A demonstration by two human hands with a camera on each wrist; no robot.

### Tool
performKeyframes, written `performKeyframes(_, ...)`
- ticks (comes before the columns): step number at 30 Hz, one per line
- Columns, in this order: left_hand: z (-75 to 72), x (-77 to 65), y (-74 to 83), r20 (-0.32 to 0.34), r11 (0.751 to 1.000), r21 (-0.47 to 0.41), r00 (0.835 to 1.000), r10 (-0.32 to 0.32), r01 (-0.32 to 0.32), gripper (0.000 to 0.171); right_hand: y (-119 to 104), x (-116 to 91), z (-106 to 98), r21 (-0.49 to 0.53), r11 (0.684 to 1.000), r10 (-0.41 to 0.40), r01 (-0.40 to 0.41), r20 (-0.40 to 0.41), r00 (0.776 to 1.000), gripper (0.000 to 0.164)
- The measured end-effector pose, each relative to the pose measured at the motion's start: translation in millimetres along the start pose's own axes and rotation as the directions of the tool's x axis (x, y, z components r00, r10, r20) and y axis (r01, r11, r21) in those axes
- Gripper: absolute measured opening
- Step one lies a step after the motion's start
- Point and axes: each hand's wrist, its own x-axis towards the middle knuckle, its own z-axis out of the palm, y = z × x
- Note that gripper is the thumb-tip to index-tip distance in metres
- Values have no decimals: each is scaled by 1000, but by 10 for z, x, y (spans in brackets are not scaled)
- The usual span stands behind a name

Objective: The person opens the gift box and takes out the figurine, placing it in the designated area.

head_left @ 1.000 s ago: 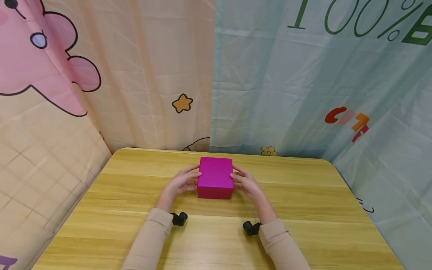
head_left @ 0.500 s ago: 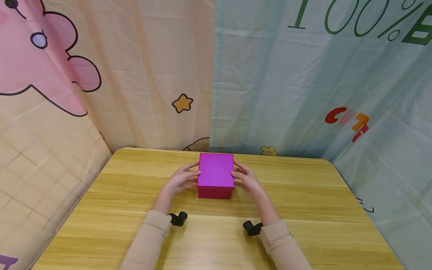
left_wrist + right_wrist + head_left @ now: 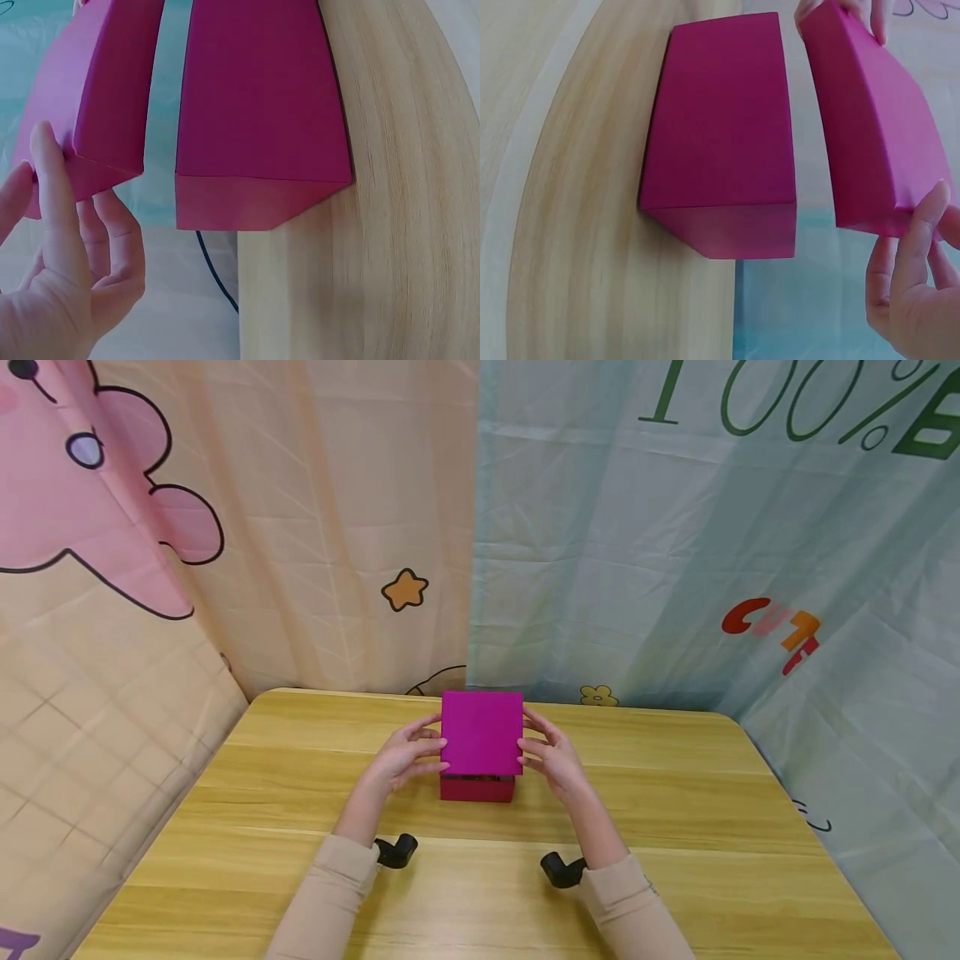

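Note:
A magenta box lid (image 3: 482, 733) is held level above its box base (image 3: 477, 789), which sits on the wooden table. A dark strip of the base's inside shows under the lid's front edge; the contents are hidden. My left hand (image 3: 403, 755) grips the lid's left side, and my right hand (image 3: 553, 760) grips its right side. In the left wrist view a gap separates the lid (image 3: 112, 90) from the base (image 3: 259, 97), with thumb and fingers at the lid's corner. The right wrist view shows the same gap between lid (image 3: 877, 127) and base (image 3: 724, 127).
The wooden table (image 3: 300, 885) spreads around the box, its back edge a short way behind it. Patterned curtains (image 3: 600, 543) hang behind and at the sides. Black wrist camera mounts (image 3: 397, 852) stick out by both cuffs. A dark cable (image 3: 216, 274) runs past the table edge.
The lid has risen off the base, and a gap has opened along the front. Both hands have moved up slightly with it; the base has stayed in place.

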Motion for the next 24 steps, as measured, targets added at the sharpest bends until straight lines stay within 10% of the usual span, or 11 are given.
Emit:
performKeyframes(14, 124, -27, 69, -77, 976, -199, 994, 72, -86, 24, -70, -42, 103, 239, 970, -16, 40, -102, 995, 39)
performKeyframes(24, 214, 8, 6, -220, 954, -231, 965, 141, -192, 29, -26, -36, 144, 254, 961, -72, 111, -160, 985, 22)
